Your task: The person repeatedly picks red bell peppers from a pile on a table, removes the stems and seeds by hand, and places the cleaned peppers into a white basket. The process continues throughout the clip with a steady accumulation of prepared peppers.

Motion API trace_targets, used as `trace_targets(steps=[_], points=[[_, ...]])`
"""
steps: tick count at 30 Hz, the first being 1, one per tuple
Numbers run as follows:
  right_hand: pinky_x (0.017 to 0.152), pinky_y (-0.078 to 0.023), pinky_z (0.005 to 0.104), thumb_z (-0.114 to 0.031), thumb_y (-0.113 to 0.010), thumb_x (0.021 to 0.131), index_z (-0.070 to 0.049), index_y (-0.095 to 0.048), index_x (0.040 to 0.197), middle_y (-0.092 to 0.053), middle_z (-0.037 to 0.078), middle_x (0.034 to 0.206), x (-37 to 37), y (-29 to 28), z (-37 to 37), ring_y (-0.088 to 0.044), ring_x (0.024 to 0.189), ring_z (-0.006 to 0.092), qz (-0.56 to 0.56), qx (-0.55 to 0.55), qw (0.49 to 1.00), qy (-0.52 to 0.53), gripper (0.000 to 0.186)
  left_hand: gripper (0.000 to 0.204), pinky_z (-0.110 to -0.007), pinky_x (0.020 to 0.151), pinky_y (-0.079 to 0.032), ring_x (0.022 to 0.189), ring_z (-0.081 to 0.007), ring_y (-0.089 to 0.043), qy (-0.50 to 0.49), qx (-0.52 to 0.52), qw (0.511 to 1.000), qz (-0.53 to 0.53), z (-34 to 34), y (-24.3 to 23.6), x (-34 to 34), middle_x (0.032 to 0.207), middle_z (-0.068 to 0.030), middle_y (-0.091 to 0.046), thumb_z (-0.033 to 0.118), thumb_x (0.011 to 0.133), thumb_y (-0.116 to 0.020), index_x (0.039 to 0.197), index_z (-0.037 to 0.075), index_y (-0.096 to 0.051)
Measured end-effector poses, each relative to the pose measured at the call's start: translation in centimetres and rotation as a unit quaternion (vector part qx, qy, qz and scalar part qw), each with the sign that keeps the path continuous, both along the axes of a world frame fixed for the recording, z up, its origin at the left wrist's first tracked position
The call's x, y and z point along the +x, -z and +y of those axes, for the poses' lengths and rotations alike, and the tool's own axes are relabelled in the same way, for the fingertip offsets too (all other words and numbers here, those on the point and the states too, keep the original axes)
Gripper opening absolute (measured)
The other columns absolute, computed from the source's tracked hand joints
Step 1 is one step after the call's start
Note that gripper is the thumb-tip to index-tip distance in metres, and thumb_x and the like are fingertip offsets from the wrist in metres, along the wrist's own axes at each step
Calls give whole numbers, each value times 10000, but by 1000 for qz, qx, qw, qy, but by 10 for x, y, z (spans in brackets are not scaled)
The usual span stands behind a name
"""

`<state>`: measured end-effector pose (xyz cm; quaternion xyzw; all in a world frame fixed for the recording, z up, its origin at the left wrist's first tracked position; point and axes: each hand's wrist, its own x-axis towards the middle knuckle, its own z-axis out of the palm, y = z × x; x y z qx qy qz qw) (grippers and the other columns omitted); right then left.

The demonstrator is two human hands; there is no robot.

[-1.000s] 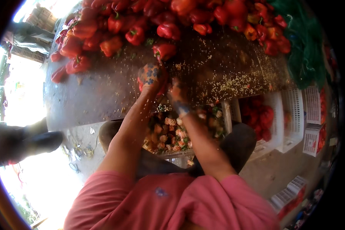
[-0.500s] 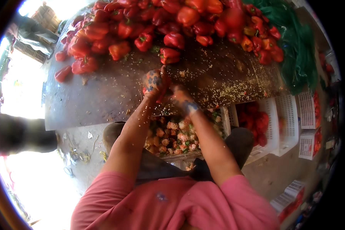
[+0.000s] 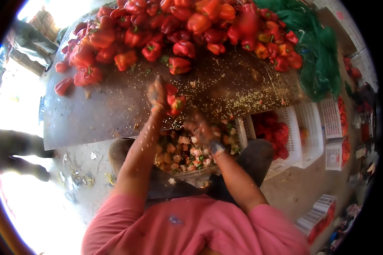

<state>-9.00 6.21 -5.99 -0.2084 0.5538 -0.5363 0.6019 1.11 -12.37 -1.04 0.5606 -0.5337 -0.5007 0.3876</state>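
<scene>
My left hand (image 3: pixel 157 95) is closed around a red bell pepper (image 3: pixel 173 100) just above the near edge of the brown tabletop (image 3: pixel 110 102). A green and orange patch shows on the pepper's near side. My right hand (image 3: pixel 201 128) is lower and to the right, apart from the pepper and over the crate's far part. Motion smears its fingers, so whether they hold anything is unclear. Below my hands, between my knees, a crate (image 3: pixel 208 171) holds many pale pepper cores (image 3: pixel 185 148) with green bits.
A big heap of red bell peppers (image 3: pixel 136 36) covers the far tabletop, with green netting (image 3: pixel 317 55) at its right. Pale seeds lie scattered on the top. White crates (image 3: pixel 300 127) with red peppers stand at right. Another person's dark-clothed legs (image 3: pixel 19 144) are at left.
My right hand has moved down and away from the pepper, toward the crate. My left hand still holds the pepper, now more in sight. The whole view has shifted slightly.
</scene>
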Motion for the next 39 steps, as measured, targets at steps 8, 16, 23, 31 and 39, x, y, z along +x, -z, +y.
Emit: trace_targets(steps=[8, 16, 23, 31, 39], points=[[639, -497, 272, -218, -544, 941, -50, -563, 1181, -618, 61, 991, 6, -16, -12, -575, 822, 120, 424, -138, 894, 45, 294, 375, -297, 572, -492, 549, -162, -558, -25, -29, 999, -24, 61, 10, -3, 627, -39, -589, 348, 915, -570, 727, 26, -601], [937, -459, 306, -337, -598, 898, 14, -547, 1211, -588, 139, 1172, -22, -37, -1, -574, 1081, 237, 73, -38, 988, -127, 473, 413, -343, 650, -496, 671, -199, -611, -16, 215, 928, 303, 70, 27, -2, 778, -115, -639, 359, 893, -582, 793, -42, -597], [883, -512, 368, -124, -716, 805, -7, -462, 1271, -527, 98, 1200, 8, -58, 25, -576, 1072, 195, -81, -191, 978, -27, 543, 452, -378, 668, -499, 679, -238, -600, 3, 63, 995, 71, 48, 86, 19, 725, -146, -601, 374, 882, -559, 877, -76, -600], [873, -557, 304, -202, -684, 827, -120, -492, 1329, -519, 116, 1269, -8, -77, 78, -623, 1019, 239, -112, -153, 979, 74, 543, 523, -322, 540, -525, 573, -181, -584, 41, 75, 966, 244, 120, -46, -2, 645, -105, -579, 498, 886, -546, 836, -20, -588], [587, -535, 266, -126, -624, 877, -47, -645, 979, -648, 47, 845, 9, -70, 51, -618, 690, 131, 139, -153, 939, 276, 131, 281, -322, 553, -500, 582, -184, -584, 107, -192, 975, 18, 153, -74, -30, 688, -61, -597, 139, 814, -647, 1054, 50, -532]])
